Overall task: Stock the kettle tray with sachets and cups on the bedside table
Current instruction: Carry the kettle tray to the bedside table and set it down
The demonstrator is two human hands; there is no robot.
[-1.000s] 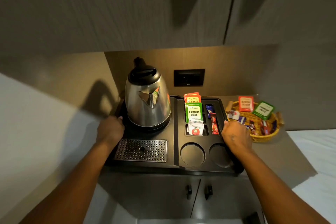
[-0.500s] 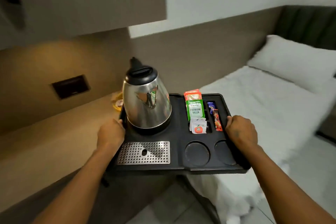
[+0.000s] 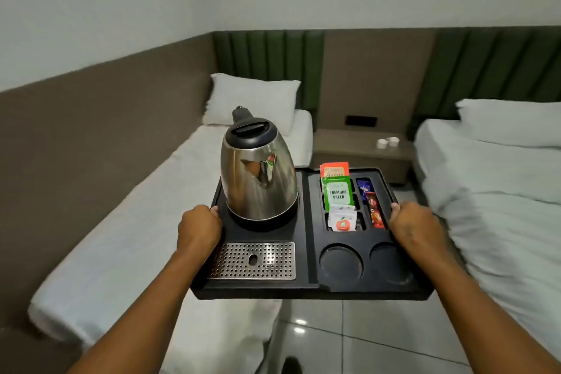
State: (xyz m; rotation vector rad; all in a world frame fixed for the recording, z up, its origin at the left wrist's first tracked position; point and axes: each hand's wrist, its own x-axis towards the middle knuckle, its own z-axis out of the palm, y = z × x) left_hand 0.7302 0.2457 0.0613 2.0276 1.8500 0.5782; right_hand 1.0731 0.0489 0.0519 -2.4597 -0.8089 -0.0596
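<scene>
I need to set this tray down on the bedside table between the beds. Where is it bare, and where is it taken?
The bedside table is bare across its left and middle, from the left bed to the two white cups. The cups crowd its right rear, near the right bed. Both hands, left and right, grip the tray.

My tray (image 3: 303,288) is black, level, held off the floor between two beds. The steel kettle (image 3: 258,179) stands upright on its round base at the back left, above the perforated metal drip grille (image 3: 252,260). Sachets (image 3: 337,194) stand in the slots at the back right: orange, green, white, with sticks beside them. Both round cup wells are empty. Two white cups (image 3: 387,142) sit on the bedside table (image 3: 349,149) ahead.
</scene>
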